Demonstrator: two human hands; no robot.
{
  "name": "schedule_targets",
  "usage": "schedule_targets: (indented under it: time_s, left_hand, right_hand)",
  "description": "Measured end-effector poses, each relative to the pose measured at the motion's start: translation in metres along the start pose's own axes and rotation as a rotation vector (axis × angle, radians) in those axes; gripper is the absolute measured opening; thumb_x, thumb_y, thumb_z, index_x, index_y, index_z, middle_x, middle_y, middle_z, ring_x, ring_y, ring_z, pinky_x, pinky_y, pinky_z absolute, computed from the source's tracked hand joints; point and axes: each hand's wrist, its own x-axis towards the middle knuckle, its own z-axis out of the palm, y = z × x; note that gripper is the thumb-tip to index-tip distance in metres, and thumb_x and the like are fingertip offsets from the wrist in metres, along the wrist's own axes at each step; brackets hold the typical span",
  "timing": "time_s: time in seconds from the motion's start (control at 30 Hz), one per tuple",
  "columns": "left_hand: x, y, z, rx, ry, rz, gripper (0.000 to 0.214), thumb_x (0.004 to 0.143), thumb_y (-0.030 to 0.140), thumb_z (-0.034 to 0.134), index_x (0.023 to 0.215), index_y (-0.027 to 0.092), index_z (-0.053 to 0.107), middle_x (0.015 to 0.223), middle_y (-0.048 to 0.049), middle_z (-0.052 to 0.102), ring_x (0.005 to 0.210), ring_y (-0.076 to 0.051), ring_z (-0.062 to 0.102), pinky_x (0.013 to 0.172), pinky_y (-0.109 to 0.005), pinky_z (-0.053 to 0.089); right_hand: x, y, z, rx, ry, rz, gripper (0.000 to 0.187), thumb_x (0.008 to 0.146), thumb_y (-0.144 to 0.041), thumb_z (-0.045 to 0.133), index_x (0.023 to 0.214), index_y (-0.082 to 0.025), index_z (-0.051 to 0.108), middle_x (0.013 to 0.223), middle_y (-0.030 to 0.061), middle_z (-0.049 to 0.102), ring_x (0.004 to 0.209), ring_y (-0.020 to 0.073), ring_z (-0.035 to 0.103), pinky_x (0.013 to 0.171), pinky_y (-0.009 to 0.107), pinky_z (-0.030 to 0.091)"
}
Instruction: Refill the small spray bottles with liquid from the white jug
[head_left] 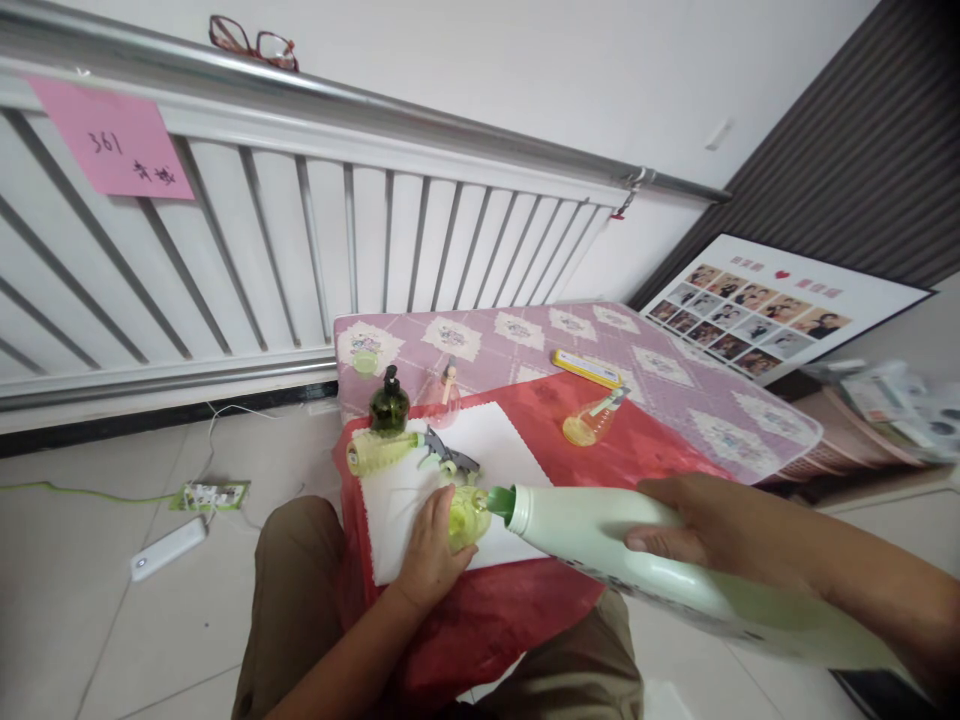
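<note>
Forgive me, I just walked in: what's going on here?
The person's left hand holds a small translucent yellow-green container over a white sheet. The right hand grips a large pale-green plastic bottle, tipped so its green spout points at the container; whether liquid is flowing can't be made out. Beyond, a dark-green pump bottle stands upright, and a yellow-green spray bottle lies on its side.

Olive-brown trousers (292, 580), plain matte-looking cloth, roomy cut, rounded soft folds at the knee; left leg beside the surface's (660, 375) near left corner, right trouser leg (600, 670) partly hidden below the near edge. Left grip (437, 548) a bare hand, right grip (694, 525) same; wrists bare, forearms (847, 555) uncovered up to the frame border
</note>
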Motion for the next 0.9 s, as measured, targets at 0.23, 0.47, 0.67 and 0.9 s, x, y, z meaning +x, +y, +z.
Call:
schedule_targets:
  time_s: [0.23,0.47,0.67,0.9]
  left_hand:
    - [-0.0002,0.0004,-0.0001,0.001,0.005,0.001,0.085,0.069,0.024,0.064,0.144,0.02,0.024,0.145,-0.0128,0.038,0.135,-0.028,0.035,0.114,-0.045,0.031]
    - [0.0,0.0019,-0.001,-0.003,0.003,-0.012,0.085,0.068,0.023,0.064,0.143,0.021,0.024,0.145,-0.0122,0.039,0.135,-0.027,0.035,0.114,-0.044,0.03]
    - [0.0003,0.0003,0.0002,0.009,0.009,-0.006,0.085,0.068,0.024,0.065,0.143,0.02,0.025,0.145,-0.0122,0.039,0.135,-0.028,0.035,0.113,-0.044,0.031]
    - [-0.0001,-0.0024,0.0018,0.012,0.024,0.027,0.086,0.068,0.023,0.065,0.143,0.02,0.024,0.144,-0.0125,0.04,0.135,-0.028,0.036,0.113,-0.045,0.032]
  right_hand:
    - [-0.0018,-0.0045,-0.0051,0.044,-0.094,-0.02,0.049,0.083,-0.064,0.045,0.091,-0.02,0.064,0.092,0.0104,0.07,0.082,0.0278,0.065,0.065,0.032,0.045]
    - [-0.0013,-0.006,-0.0065,0.05,-0.11,-0.025,0.049,0.084,-0.064,0.044,0.09,-0.019,0.063,0.09,0.0107,0.069,0.08,0.0271,0.065,0.065,0.033,0.044]
    - [-0.0014,-0.0054,-0.0058,0.063,-0.124,-0.003,0.048,0.084,-0.063,0.045,0.092,-0.02,0.063,0.091,0.0102,0.069,0.082,0.0272,0.064,0.067,0.033,0.044]
    - [-0.0018,-0.0071,-0.0064,0.061,-0.137,-0.006,0.049,0.084,-0.065,0.044,0.09,-0.02,0.062,0.089,0.0087,0.069,0.08,0.0263,0.065,0.065,0.032,0.044]
